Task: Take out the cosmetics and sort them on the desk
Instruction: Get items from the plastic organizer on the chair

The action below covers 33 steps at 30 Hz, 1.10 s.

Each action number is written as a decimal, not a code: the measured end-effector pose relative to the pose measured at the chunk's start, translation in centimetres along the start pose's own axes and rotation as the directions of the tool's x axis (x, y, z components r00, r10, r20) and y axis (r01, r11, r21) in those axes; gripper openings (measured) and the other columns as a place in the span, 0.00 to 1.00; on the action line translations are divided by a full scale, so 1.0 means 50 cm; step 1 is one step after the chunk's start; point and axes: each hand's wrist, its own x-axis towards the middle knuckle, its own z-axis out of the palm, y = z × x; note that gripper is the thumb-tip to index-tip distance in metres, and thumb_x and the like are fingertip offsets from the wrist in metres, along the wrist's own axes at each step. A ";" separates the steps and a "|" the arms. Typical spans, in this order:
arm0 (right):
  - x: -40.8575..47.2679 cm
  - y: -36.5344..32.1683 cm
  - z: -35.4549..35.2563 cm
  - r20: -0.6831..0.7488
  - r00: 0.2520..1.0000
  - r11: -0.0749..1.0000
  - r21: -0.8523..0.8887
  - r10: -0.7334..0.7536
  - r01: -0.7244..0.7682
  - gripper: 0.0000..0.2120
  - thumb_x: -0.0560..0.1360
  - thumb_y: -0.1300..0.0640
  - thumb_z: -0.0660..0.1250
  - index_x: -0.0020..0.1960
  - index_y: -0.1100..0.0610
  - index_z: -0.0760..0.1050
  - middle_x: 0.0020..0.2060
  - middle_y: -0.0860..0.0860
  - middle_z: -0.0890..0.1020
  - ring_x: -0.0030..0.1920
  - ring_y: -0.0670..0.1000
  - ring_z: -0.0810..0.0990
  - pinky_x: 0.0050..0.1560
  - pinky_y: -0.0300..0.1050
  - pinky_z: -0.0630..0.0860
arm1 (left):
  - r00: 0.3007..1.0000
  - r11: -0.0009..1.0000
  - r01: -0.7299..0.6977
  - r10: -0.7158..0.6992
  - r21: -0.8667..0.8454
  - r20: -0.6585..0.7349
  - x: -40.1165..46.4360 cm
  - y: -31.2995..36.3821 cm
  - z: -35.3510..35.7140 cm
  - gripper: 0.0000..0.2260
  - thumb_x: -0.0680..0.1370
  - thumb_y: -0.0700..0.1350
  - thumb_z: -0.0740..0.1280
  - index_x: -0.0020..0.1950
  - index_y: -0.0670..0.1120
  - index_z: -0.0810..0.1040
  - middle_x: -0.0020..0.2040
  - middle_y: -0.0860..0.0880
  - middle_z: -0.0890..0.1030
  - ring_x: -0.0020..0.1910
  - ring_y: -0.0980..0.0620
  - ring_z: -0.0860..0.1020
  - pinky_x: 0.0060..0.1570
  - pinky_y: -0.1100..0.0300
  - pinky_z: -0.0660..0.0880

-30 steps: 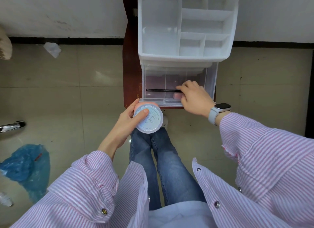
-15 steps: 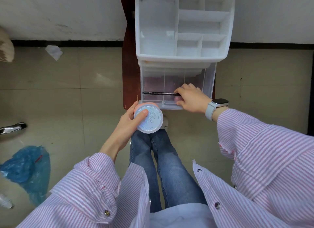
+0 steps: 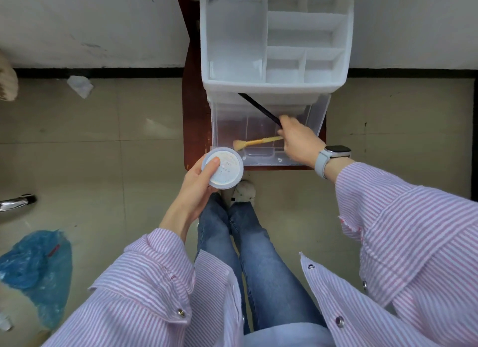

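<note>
The emptying step is underway — the right hand [image 3: 297,142] grips a black stick [image 3: 258,108] and a tan brush [image 3: 254,142] over the open clear drawer [image 3: 316,124], fingers curled round both. The left hand [image 3: 195,188] holds a round jar [image 3: 223,167] near the drawer's front. Next — lift clear of the white organizer [image 3: 232,36] overhanging the drawer, onto the narrow desk [image 3: 194,100].

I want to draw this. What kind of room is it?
Probably a plain indoor room: beige tiled floor, white wall with black skirting, and a white plastic cosmetics organiser on a small reddish-brown desk.
</note>
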 end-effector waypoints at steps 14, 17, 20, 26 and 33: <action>0.042 0.028 0.043 -0.017 1.000 0.996 -0.088 0.012 -0.014 0.20 0.72 0.72 0.55 0.62 0.64 0.68 0.38 0.56 0.71 0.37 0.55 0.69 0.39 0.44 0.62 | 0.986 0.868 -0.161 0.161 0.469 0.041 0.050 0.031 -0.017 0.21 0.75 0.45 0.69 0.66 0.53 0.70 0.69 0.61 0.62 0.65 0.61 0.65 0.52 0.75 0.66; 0.043 0.028 0.050 -0.032 0.999 0.998 -0.056 -0.006 0.005 0.20 0.72 0.72 0.54 0.62 0.64 0.68 0.43 0.62 0.76 0.43 0.61 0.75 0.41 0.45 0.64 | 0.980 0.805 -0.200 0.167 0.559 0.109 0.063 0.044 -0.011 0.23 0.73 0.44 0.71 0.65 0.54 0.68 0.64 0.59 0.69 0.58 0.63 0.72 0.55 0.69 0.70; 0.048 0.029 0.065 0.012 1.000 1.000 -0.023 -0.015 0.015 0.25 0.71 0.73 0.54 0.67 0.61 0.64 0.41 0.59 0.74 0.42 0.58 0.74 0.41 0.45 0.66 | 0.976 0.770 -0.214 0.188 0.602 0.107 0.080 0.044 -0.011 0.26 0.72 0.44 0.72 0.68 0.51 0.66 0.53 0.62 0.74 0.49 0.67 0.75 0.46 0.74 0.72; 0.041 0.048 0.136 0.055 0.998 0.999 -0.032 0.009 -0.007 0.29 0.73 0.72 0.53 0.73 0.60 0.55 0.55 0.62 0.72 0.52 0.63 0.71 0.51 0.51 0.69 | 0.975 0.726 -0.210 0.202 0.655 0.088 0.113 0.007 -0.037 0.27 0.71 0.44 0.72 0.67 0.52 0.66 0.54 0.59 0.75 0.52 0.59 0.75 0.49 0.70 0.70; 0.048 0.052 0.211 -0.045 0.998 0.999 0.014 0.050 -0.049 0.28 0.74 0.72 0.54 0.72 0.60 0.57 0.60 0.64 0.66 0.56 0.63 0.68 0.53 0.57 0.71 | 0.958 0.626 -0.266 0.259 0.733 0.125 0.167 -0.025 -0.073 0.28 0.71 0.46 0.71 0.68 0.52 0.65 0.51 0.69 0.70 0.49 0.66 0.73 0.45 0.79 0.67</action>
